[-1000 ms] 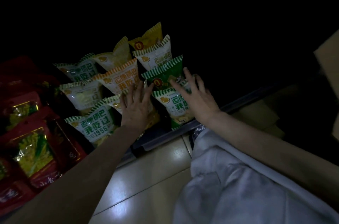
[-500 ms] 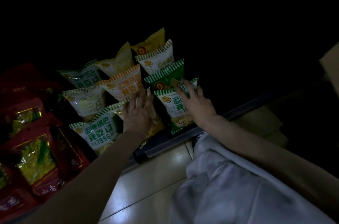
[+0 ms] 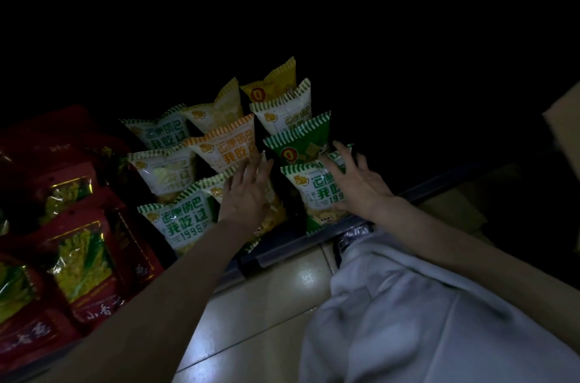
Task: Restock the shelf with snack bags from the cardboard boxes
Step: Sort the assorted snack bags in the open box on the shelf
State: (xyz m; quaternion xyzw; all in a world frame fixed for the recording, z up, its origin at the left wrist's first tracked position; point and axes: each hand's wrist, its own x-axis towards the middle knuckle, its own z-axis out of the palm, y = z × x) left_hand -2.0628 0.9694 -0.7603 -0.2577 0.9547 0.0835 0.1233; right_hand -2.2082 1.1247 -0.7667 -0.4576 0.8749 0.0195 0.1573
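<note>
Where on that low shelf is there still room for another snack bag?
The likeliest room is the dark stretch of shelf right of the green striped bag and the right hand, though it is too dark to confirm. Left, white-and-green bags and red packets are crowded.

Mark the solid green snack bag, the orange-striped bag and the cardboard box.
solid green snack bag [image 3: 298,144], head view, its front panel.
orange-striped bag [image 3: 229,147], head view, its printed front.
cardboard box [image 3: 565,125], head view, visible side.

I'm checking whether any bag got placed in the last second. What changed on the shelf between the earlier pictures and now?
The right hand slid off the dark green bag down onto the front green-striped bag, fingers spread. The left hand stayed flat on the middle front bag. Neither grips anything. The other bags and the red packs kept their places.
</note>
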